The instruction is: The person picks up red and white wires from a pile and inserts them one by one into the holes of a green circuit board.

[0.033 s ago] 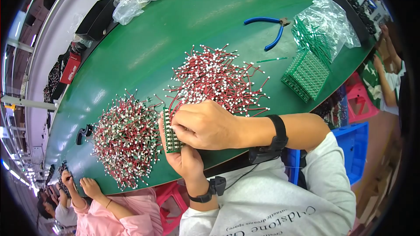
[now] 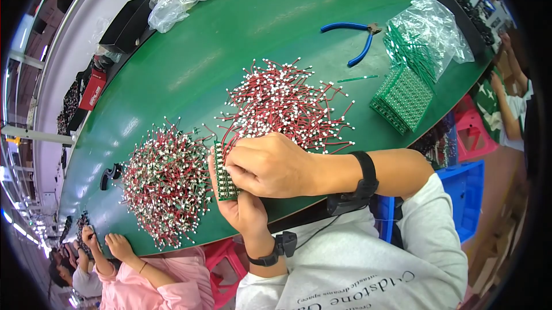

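Note:
My left hand (image 2: pixel 246 213) is closed around the lower edge of a green circuit board panel (image 2: pixel 220 163) with rows of small pale parts. Over the panel's right side lies my right hand (image 2: pixel 273 165), its fingers pinched together against the board. Whatever sits between those fingertips is hidden behind the knuckles. Just beyond my hands is a heap of red wire leads (image 2: pixel 282 100) with white connectors, some reaching up to the right hand. To the left of the panel spreads a second heap of wire leads with small green boards (image 2: pixel 167 183).
Blue-handled cutters (image 2: pixel 360 51) lie at the far right. Near them are stacked green panels (image 2: pixel 405 98), thin green strips (image 2: pixel 408 51) and a clear plastic bag (image 2: pixel 437 34). A black bin (image 2: pixel 125 24) stands at the far left. A co-worker in a pink sleeve (image 2: pixel 155 281) sits at lower left.

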Available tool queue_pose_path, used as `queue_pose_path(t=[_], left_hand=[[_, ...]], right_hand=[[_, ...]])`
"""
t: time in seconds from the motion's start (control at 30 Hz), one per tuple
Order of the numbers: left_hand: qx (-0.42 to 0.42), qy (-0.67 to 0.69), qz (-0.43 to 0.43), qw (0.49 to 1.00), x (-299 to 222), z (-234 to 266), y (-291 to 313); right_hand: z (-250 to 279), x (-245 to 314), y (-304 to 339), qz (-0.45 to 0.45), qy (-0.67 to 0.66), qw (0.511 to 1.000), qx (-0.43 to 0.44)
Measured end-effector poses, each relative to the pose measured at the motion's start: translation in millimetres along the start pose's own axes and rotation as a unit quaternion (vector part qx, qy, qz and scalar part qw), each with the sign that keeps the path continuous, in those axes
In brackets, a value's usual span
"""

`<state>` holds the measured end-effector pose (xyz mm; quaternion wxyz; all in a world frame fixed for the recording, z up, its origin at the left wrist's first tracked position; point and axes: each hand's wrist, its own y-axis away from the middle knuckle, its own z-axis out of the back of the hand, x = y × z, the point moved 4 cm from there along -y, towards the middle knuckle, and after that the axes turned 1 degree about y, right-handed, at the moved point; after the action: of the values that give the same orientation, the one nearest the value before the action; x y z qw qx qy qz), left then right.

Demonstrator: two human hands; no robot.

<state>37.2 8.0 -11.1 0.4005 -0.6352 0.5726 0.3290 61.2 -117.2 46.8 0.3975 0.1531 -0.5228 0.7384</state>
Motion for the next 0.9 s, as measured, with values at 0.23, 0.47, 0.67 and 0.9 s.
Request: queue_pose_path(t=[0.23, 0.47, 0.67, 0.9], left_hand=[[0.027, 0.006, -0.017, 0.999, 2, 2, 0], [0.016, -0.032, -0.038, 0.999, 5, 5, -1], [0.016, -0.121, -0.079, 0.989, 0, 3, -1], [0.020, -0.144, -0.095, 0.985, -6, -6, -1]], right_hand=[[0, 4, 1, 0.034, 0.052, 0.998, 0.004], [-1, 6, 2, 0.070, 0.071, 0.995, 0.005], [0, 9, 2, 0.078, 0.098, 0.992, 0.012], [2, 8, 2, 0.097, 0.152, 0.983, 0.037]])
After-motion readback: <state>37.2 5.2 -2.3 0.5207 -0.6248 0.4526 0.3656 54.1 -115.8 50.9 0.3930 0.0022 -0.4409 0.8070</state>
